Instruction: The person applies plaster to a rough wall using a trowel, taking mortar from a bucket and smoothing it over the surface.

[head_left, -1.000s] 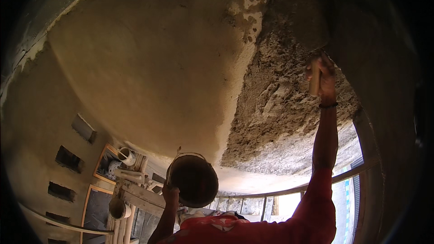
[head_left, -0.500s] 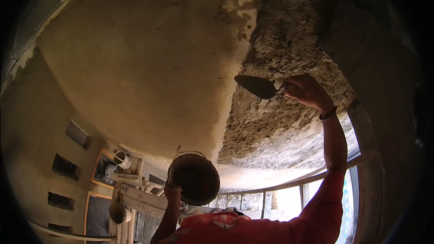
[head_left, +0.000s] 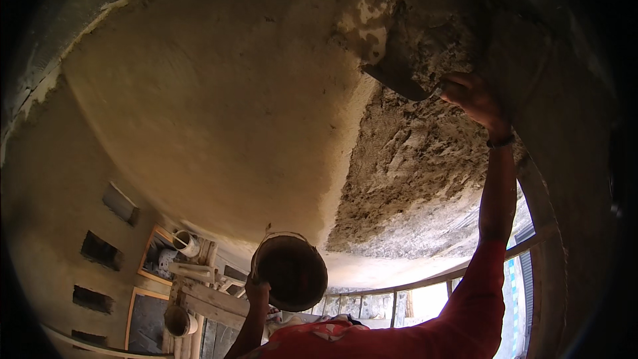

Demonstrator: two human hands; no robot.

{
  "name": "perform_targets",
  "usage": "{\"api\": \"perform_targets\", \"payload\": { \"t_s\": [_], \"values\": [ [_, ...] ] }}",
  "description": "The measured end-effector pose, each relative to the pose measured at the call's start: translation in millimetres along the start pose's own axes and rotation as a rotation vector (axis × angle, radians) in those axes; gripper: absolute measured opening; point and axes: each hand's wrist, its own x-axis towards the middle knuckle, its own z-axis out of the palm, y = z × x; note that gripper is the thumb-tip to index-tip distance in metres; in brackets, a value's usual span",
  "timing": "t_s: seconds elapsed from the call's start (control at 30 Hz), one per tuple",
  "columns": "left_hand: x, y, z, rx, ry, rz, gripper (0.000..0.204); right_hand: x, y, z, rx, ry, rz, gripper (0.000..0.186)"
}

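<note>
My right hand (head_left: 475, 101) is raised high and closed round the handle of a pointed trowel (head_left: 401, 82). The dark blade lies close along the rough brown plaster (head_left: 412, 159), its tip by the border with the smooth plastered surface (head_left: 226, 106); whether it touches cannot be made out. Low in the middle, my left hand (head_left: 258, 291) grips the side of a dark bucket (head_left: 292, 271). The bucket's mouth faces up, and its shadowed inside hides the contents.
At lower left are wooden planks (head_left: 212, 302), a white bucket (head_left: 187, 243) with a stick in it and another bucket (head_left: 179, 321). Several rectangular niches (head_left: 100, 251) cut into the left wall. A curved rail (head_left: 425, 282) runs before bright openings at lower right.
My right hand has moved the trowel upward and slightly right, and the blade is now tilted nearly edge-on against the rough plaster. The left hand still holds the bucket.
</note>
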Motion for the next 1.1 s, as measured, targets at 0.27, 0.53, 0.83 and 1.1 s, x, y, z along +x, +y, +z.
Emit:
{"api": "perform_targets", "payload": {
  "t_s": [0.27, 0.53, 0.83, 1.1],
  "values": [
    [-2.3, 2.3, -15.3, 0.002, 0.044, -0.035, 0.037, -0.9, 2.5, 2.7, 0.092, 0.216, -0.118, 0.031],
    [-11.7, 21.3, -14.6, -0.126, 0.021, -0.045, 0.051, -7.2, -19.6, -3.7, -0.021, 0.262, -0.219, 0.026],
    [-13.7, 25.2, -5.4, -0.089, 0.019, -0.068, 0.053, -8.2, -24.6, -1.6, -0.214, 0.486, -0.302, 0.029],
    [-14.6, 13.0, -3.8, -0.122, 0.013, -0.022, 0.054, -17.7, -60.6, -19.0, -0.083, 0.436, -0.391, 0.036]
  ]
}}
